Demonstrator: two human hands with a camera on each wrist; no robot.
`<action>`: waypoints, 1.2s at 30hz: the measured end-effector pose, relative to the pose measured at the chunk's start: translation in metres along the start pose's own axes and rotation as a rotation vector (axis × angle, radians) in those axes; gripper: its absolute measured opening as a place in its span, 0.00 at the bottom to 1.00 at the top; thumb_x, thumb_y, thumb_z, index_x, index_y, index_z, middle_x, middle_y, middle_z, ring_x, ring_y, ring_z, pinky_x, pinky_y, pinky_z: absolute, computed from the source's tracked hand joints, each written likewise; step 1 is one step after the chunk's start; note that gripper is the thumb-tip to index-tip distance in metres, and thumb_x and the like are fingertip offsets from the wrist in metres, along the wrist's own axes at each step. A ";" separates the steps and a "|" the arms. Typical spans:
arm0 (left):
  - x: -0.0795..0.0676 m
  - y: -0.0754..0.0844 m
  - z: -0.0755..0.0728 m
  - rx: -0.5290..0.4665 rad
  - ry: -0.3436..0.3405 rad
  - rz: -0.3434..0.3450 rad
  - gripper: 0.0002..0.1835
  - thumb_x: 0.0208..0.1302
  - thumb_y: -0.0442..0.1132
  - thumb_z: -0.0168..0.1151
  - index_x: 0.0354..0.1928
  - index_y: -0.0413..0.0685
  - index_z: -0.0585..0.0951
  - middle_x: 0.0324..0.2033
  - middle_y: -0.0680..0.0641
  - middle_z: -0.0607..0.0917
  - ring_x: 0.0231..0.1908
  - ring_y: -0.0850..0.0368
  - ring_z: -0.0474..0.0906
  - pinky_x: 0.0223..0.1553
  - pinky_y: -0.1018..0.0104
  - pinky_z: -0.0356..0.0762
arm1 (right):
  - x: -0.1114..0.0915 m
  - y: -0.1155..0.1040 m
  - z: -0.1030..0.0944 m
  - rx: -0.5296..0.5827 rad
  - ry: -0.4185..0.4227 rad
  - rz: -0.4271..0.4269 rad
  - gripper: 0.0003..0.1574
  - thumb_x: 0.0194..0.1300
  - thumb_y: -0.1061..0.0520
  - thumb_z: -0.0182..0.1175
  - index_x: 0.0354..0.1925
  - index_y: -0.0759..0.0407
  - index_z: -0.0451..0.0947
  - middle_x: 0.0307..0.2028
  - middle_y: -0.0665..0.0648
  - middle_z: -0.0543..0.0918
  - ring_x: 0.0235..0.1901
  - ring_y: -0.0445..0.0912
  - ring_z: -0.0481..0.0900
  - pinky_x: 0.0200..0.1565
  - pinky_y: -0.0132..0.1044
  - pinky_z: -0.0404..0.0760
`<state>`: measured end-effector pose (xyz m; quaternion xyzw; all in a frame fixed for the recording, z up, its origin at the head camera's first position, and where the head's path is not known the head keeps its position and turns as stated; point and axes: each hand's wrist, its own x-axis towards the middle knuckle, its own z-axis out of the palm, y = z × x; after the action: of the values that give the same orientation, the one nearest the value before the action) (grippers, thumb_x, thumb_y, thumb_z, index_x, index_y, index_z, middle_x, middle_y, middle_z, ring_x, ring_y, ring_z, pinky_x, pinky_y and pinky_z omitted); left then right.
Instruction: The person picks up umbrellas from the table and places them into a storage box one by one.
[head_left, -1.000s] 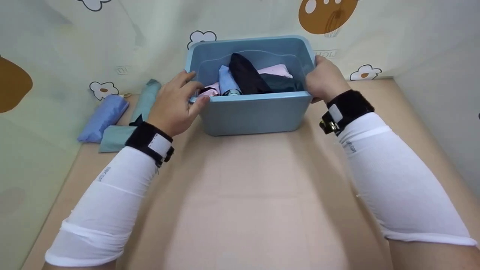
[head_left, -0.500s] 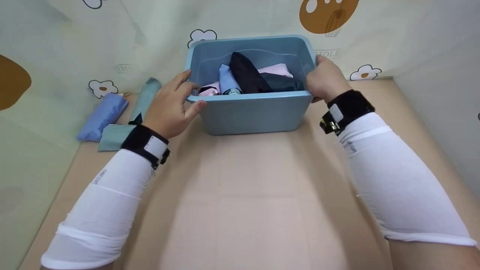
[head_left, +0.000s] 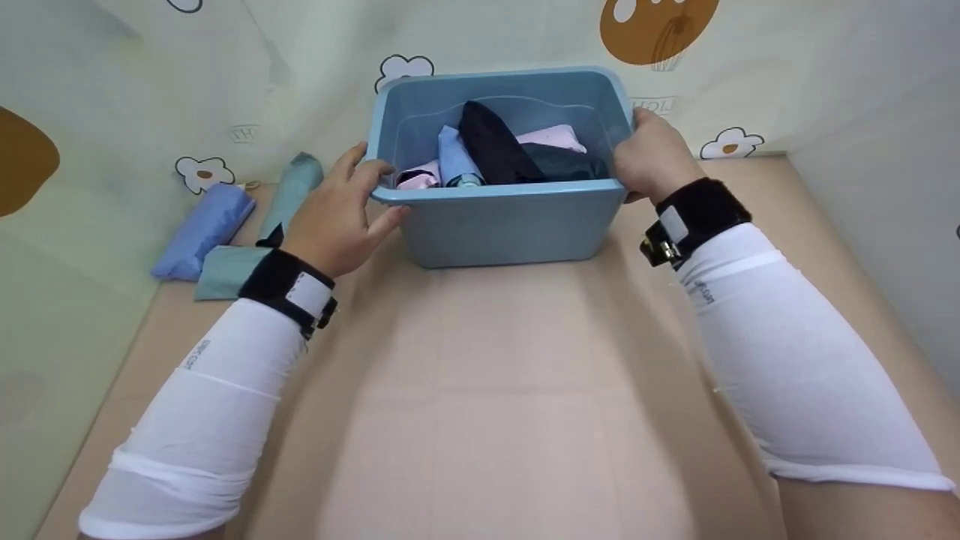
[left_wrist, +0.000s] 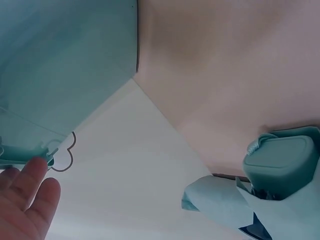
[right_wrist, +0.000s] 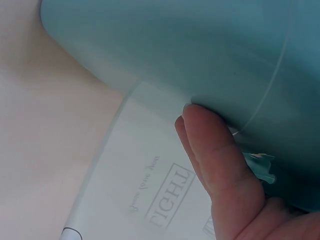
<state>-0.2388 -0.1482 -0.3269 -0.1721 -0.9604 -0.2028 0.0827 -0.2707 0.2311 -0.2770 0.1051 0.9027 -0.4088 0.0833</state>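
A blue plastic storage bin (head_left: 510,229) stands near the back wall in the head view. Inside it lie folded umbrellas: a black one (head_left: 495,146), a light blue one (head_left: 456,156), a dark green one (head_left: 566,161), and pink bundles (head_left: 555,138). My left hand (head_left: 334,210) is at the bin's left end, fingers spread at the rim, thumb beside the front corner. The left wrist view shows fairly straight fingers (left_wrist: 37,182) beneath the rim. My right hand (head_left: 652,156) grips the right rim; the right wrist view shows its fingers (right_wrist: 212,145) against the outer wall.
Left of the bin lie a periwinkle folded umbrella (head_left: 206,229) and two teal ones, one upright against the wall side (head_left: 294,193) and one nearer (head_left: 232,271). A printed wall cloth (head_left: 300,67) rises right behind the bin. Beige cloth (head_left: 495,390) covers the table.
My left hand has shifted slightly left and loosened, its thumb moving from the front rim to just below it. The right hand and the bin stay nearly in place.
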 end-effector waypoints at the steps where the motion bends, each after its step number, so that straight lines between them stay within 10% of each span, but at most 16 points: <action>1: 0.000 0.000 0.000 0.000 0.002 -0.002 0.35 0.74 0.65 0.55 0.73 0.52 0.71 0.83 0.39 0.57 0.76 0.33 0.66 0.71 0.33 0.67 | 0.000 0.000 0.000 0.001 0.001 -0.001 0.46 0.75 0.65 0.41 0.86 0.52 0.42 0.80 0.64 0.62 0.71 0.60 0.69 0.48 0.56 0.89; 24: -0.010 -0.021 -0.004 0.082 0.001 -0.024 0.44 0.73 0.52 0.64 0.84 0.65 0.53 0.79 0.39 0.65 0.70 0.34 0.73 0.67 0.36 0.74 | -0.001 0.000 -0.001 -0.003 -0.010 0.014 0.43 0.78 0.61 0.39 0.86 0.51 0.41 0.80 0.64 0.61 0.71 0.60 0.68 0.50 0.57 0.88; 33: -0.032 -0.056 -0.015 0.203 -0.414 -0.364 0.51 0.72 0.60 0.60 0.84 0.43 0.48 0.75 0.17 0.52 0.68 0.14 0.62 0.62 0.21 0.68 | 0.000 0.000 0.000 0.000 0.003 -0.008 0.45 0.75 0.64 0.39 0.85 0.54 0.42 0.79 0.65 0.62 0.70 0.61 0.69 0.47 0.59 0.88; 36: -0.042 -0.068 -0.012 0.203 -0.459 -0.403 0.51 0.70 0.59 0.60 0.83 0.38 0.51 0.73 0.14 0.52 0.67 0.11 0.60 0.61 0.18 0.66 | 0.000 0.001 0.000 -0.001 0.002 -0.009 0.46 0.74 0.65 0.39 0.85 0.54 0.42 0.79 0.66 0.61 0.70 0.62 0.69 0.46 0.60 0.88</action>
<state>-0.2240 -0.2241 -0.3498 -0.0105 -0.9841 -0.0743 -0.1611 -0.2709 0.2317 -0.2775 0.1016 0.9034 -0.4087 0.0805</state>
